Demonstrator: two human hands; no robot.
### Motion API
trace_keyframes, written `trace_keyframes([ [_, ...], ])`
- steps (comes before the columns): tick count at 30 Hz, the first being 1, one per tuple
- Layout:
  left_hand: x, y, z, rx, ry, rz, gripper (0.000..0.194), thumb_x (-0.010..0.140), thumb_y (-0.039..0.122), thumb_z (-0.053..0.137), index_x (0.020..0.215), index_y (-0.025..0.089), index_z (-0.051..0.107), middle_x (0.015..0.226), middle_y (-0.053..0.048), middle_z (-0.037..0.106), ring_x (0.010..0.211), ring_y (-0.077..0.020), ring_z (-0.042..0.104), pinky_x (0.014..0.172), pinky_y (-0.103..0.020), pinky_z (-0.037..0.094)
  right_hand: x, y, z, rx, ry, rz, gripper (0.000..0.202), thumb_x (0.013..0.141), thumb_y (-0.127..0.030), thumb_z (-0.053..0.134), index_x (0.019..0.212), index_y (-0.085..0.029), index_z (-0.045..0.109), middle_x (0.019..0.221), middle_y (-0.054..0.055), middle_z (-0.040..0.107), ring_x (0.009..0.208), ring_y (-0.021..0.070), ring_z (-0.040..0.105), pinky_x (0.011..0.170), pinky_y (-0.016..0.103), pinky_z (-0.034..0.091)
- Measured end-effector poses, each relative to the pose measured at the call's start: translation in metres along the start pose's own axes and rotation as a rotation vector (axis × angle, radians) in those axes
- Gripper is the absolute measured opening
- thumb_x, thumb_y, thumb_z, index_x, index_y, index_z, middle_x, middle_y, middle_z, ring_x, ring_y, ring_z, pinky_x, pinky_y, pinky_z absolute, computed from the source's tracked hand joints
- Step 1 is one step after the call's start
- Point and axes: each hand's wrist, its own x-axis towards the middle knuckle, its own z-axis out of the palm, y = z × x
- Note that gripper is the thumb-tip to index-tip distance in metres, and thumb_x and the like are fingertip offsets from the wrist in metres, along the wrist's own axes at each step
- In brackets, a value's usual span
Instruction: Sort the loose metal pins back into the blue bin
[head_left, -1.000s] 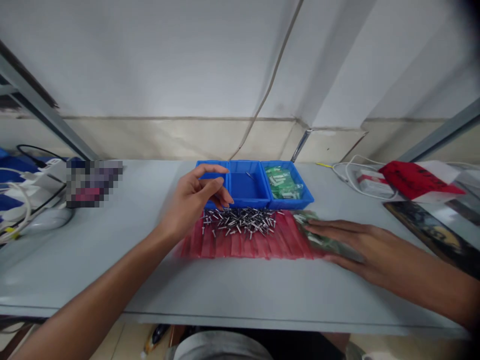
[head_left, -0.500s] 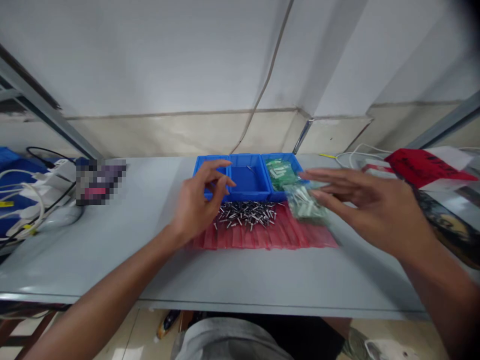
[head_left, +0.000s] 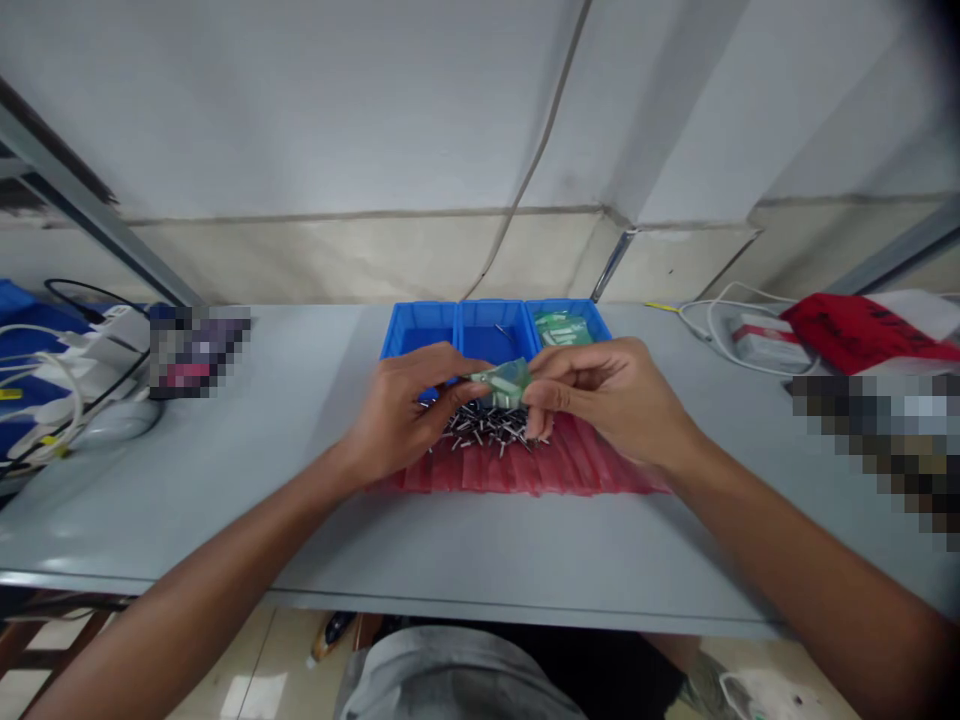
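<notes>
Green packet (head_left: 508,383) is pinched by nearly closed fingertips of left hand (head_left: 405,408) and right hand (head_left: 611,395), above loose rivets (head_left: 491,430) on red packets (head_left: 517,478); other green packets (head_left: 561,328) already lie in the rightmost blue bin (head_left: 600,320), this one apparently mid-handling.

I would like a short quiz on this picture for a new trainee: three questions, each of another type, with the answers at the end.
1. What do the left hand and right hand hold together? A) a computer mouse, B) a small green packet, C) a loose cable.
2. True or false: the pile of small metal fasteners lies between the bins and the wall.
3. Fill in: of the three blue bins, the one at the ___ contains green packaging.

Key: 1. B. 2. False; it lies on the near side of the bins, by the red plastic bags. 3. Right.
</notes>
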Motion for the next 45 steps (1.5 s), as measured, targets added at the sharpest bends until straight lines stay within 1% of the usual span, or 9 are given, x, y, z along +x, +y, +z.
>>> trace_keyframes([
  [5, -0.004, 0.000, 0.001, -0.178, -0.085, -0.249, 0.025, 0.097, 0.033, 0.069, 0.119, 0.022, 0.074, 0.086, 0.000, 0.077, 0.069, -0.0092, 0.068, 0.062, -0.017, 0.052, -0.004, 0.008, -0.009, 0.037, -0.191, 0.105, 0.024, 0.085, -0.031, 0.083, 0.108, -0.023, 0.079, 0.087, 0.004, 0.081, 0.067, 0.0150, 0.074, 0.063, 0.029, 0.062],
  [11, -0.002, -0.004, 0.001, -0.116, -0.101, -0.202, 0.039, 0.098, 0.032, 0.068, 0.135, 0.022, 0.064, 0.090, 0.001, 0.079, 0.069, -0.0079, 0.069, 0.068, -0.018, 0.055, -0.002, 0.022, -0.005, -0.310, 0.231, -0.145, 0.014, 0.083, -0.033, 0.084, 0.092, -0.023, 0.080, 0.089, 0.002, 0.080, 0.068, 0.0162, 0.073, 0.061, 0.029, 0.061],
  [14, -0.001, -0.004, -0.001, -0.092, -0.076, -0.228, 0.037, 0.102, 0.032, 0.061, 0.137, 0.020, 0.060, 0.091, 0.001, 0.079, 0.070, -0.0078, 0.069, 0.063, -0.017, 0.053, 0.001, 0.014, -0.031, -0.735, 0.477, -0.430, 0.011, 0.089, -0.027, 0.077, 0.098, -0.023, 0.081, 0.101, 0.005, 0.081, 0.090, 0.0217, 0.077, 0.083, 0.039, 0.064],
  [17, -0.002, -0.005, 0.001, -0.065, -0.084, -0.177, 0.035, 0.103, 0.026, 0.057, 0.137, 0.019, 0.059, 0.091, 0.002, 0.078, 0.072, -0.0073, 0.069, 0.066, -0.017, 0.054, 0.001, 0.009, -0.066, -1.185, 0.316, -0.552, 0.017, 0.094, -0.022, 0.067, 0.103, -0.019, 0.081, 0.105, 0.009, 0.081, 0.096, 0.0260, 0.077, 0.090, 0.046, 0.063],
  [21, -0.005, -0.008, 0.005, 0.001, -0.116, -0.128, 0.035, 0.102, 0.020, 0.056, 0.137, 0.022, 0.058, 0.091, 0.003, 0.078, 0.070, -0.0068, 0.067, 0.062, -0.018, 0.051, -0.003, 0.011, -0.087, -1.483, -0.029, -0.412, 0.027, 0.100, -0.027, 0.057, 0.107, -0.020, 0.082, 0.119, 0.009, 0.078, 0.109, 0.0321, 0.073, 0.087, 0.052, 0.063],
  [26, -0.007, -0.010, 0.007, 0.004, -0.144, -0.115, 0.036, 0.102, 0.021, 0.054, 0.138, 0.023, 0.057, 0.094, 0.002, 0.078, 0.072, -0.0087, 0.069, 0.066, -0.022, 0.053, 0.001, 0.016, -0.090, -1.315, -0.124, -0.304, 0.032, 0.104, -0.038, 0.053, 0.104, -0.028, 0.083, 0.129, 0.005, 0.074, 0.120, 0.0288, 0.066, 0.102, 0.053, 0.055],
  [35, -0.010, -0.011, 0.007, 0.031, -0.172, -0.096, 0.034, 0.104, 0.027, 0.051, 0.137, 0.023, 0.058, 0.095, 0.000, 0.077, 0.074, -0.0103, 0.069, 0.069, -0.025, 0.054, 0.011, 0.024, -0.098, -1.097, 0.064, -0.236, 0.028, 0.093, -0.037, 0.070, 0.118, -0.027, 0.078, 0.119, 0.007, 0.078, 0.115, 0.0282, 0.069, 0.103, 0.050, 0.054],
  [41, -0.007, -0.009, 0.005, 0.025, -0.147, -0.098, 0.033, 0.103, 0.024, 0.052, 0.135, 0.023, 0.059, 0.094, 0.001, 0.078, 0.072, -0.0091, 0.068, 0.066, -0.022, 0.052, 0.001, -0.010, -0.093, -1.036, 0.048, -0.175, 0.022, 0.093, -0.042, 0.067, 0.102, -0.029, 0.083, 0.109, 0.005, 0.081, 0.101, 0.0260, 0.075, 0.087, 0.043, 0.060],
  [45, -0.006, -0.008, 0.005, 0.041, -0.152, -0.096, 0.031, 0.102, 0.021, 0.054, 0.132, 0.022, 0.061, 0.093, 0.003, 0.078, 0.069, -0.0076, 0.066, 0.066, -0.020, 0.051, -0.027, -0.024, -0.096, -1.177, -0.093, 0.111, 0.025, 0.090, -0.047, 0.069, 0.100, -0.029, 0.083, 0.092, 0.004, 0.082, 0.074, 0.0236, 0.075, 0.066, 0.036, 0.059],
])
